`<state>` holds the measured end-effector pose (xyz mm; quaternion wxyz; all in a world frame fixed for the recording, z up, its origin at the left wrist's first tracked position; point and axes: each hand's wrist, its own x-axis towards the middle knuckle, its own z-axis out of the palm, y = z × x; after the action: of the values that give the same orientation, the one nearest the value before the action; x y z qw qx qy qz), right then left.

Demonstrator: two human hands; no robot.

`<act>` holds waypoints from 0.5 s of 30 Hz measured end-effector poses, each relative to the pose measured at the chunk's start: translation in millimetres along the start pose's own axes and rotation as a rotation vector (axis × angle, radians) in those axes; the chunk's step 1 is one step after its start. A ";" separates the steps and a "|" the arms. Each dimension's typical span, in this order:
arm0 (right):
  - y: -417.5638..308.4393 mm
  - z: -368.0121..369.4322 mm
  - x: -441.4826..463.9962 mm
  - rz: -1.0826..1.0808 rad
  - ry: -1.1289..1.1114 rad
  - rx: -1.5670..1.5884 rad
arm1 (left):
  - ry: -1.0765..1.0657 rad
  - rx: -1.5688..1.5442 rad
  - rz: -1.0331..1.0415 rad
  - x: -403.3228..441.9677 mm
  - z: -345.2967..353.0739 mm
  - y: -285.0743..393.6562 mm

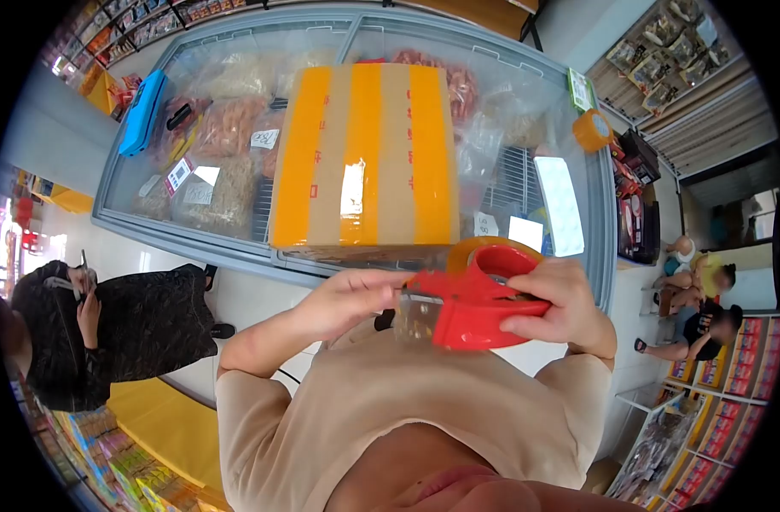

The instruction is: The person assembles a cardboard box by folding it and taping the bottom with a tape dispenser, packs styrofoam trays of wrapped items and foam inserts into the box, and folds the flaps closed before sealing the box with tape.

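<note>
My right hand (559, 300) grips a red tape dispenser (479, 320) in front of my chest. A roll of yellow tape (464, 252) sits in it. At the dispenser's front end, my left hand (356, 299) is closed, its thumb and fingers pinching at the tape. A see-through strip of tape (416, 319) hangs just below these fingertips. Beyond both hands, a cardboard box (400, 162) rests on the glass lid of a chest freezer. Wide yellow tape bands cross its top and red print shows between them.
Bagged frozen food lies under the freezer glass (228, 196). On the lid are a blue case (142, 113), a white rectangular item (559, 205) and another tape roll (592, 130). A person in dark clothes (142, 324) stands at left; other people sit at far right, near stocked shelves (735, 392).
</note>
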<state>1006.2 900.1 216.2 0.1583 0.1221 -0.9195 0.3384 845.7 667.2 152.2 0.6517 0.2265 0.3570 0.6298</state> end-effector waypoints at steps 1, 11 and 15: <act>0.0 0.8 -2.6 0.044 0.020 -0.042 | 0.051 -0.144 -0.010 1.4 1.2 -3.0; -3.4 -15.9 46.6 0.590 -0.286 0.319 | 0.467 0.139 0.134 -7.8 -17.8 21.1; 12.7 -34.0 56.6 0.510 -0.167 0.370 | 0.830 0.462 0.355 -44.5 -26.1 80.6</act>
<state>957.0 925.4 254.4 -0.0324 -0.0583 -0.8532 0.5173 775.1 627.8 203.5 0.2705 0.1527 0.6719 0.6724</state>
